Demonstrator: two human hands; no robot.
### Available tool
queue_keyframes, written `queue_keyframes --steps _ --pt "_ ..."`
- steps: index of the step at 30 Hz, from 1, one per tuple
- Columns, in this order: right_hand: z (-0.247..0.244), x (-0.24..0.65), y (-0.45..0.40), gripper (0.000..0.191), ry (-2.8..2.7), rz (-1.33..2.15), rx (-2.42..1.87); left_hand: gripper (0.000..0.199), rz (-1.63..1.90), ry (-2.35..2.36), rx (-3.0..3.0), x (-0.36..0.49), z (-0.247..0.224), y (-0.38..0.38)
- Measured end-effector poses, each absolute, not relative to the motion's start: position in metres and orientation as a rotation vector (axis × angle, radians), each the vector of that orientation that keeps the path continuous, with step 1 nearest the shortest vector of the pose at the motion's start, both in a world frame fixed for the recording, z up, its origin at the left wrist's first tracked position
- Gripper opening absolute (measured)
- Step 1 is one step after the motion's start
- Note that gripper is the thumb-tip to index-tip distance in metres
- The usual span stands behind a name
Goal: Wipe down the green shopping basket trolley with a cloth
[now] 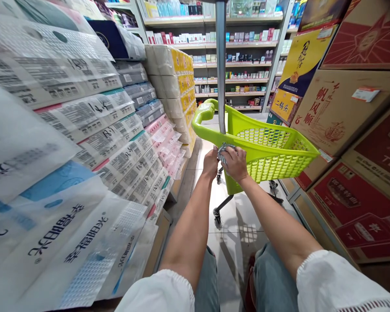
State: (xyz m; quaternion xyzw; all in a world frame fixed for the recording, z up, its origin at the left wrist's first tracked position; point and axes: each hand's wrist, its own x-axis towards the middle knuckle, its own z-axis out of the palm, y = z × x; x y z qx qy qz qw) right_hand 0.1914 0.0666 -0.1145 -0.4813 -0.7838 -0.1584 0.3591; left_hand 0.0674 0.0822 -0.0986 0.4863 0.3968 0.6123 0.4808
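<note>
A lime-green shopping cart [276, 156] with a perforated basket stands in front of me, turned with its long side across the aisle. My right hand [235, 164] is closed over a crumpled grey cloth [223, 152] against the near upper edge of the cart, below its curved handle [204, 112]. Just left of it, my left hand [210, 164] is closed too, its thumb and fingertips at the cloth's left edge. Part of its grip is hidden from view. A grey metal pole [221, 65] rises vertically in front of the cart's handle end.
Packs of tissue [107, 130] are piled high along the left, close to my arm. Printed cartons [331, 108] form a wall on the right, near the basket's end. Shelves [243, 45] of small boxed goods cross the back. Cart casters [217, 218] rest on the tiled floor [222, 247].
</note>
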Motion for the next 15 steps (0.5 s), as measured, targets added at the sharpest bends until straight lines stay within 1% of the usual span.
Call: queue_keyframes --steps 2,4,7,9,11,13,15 --pt "-0.132 0.200 0.063 0.033 -2.147 -0.393 -1.226 0.049 1.494 0.931 1.194 0.064 -0.098 0.082" --pt "-0.132 0.204 0.061 0.033 -2.213 -0.391 -1.211 0.049 1.501 0.898 1.193 0.061 -0.098 0.083" --pt "-0.106 0.196 0.061 0.035 -2.126 -0.418 -1.208 0.045 1.505 0.898 1.195 0.059 -0.098 0.085" --pt "-0.085 0.184 0.065 0.036 -2.054 -0.442 -1.191 0.037 1.509 0.910 1.187 0.058 -0.099 0.086" --pt "-0.076 0.174 0.068 0.036 -2.000 -0.456 -1.186 0.030 1.507 0.911 1.167 0.057 -0.100 0.087" --pt "-0.083 0.169 0.070 0.035 -1.968 -0.455 -1.206 0.031 1.504 0.886 1.142 0.054 -0.100 0.089" --pt "-0.103 0.172 0.070 0.034 -1.995 -0.440 -1.234 0.038 1.503 0.852 1.138 0.050 -0.100 0.091"
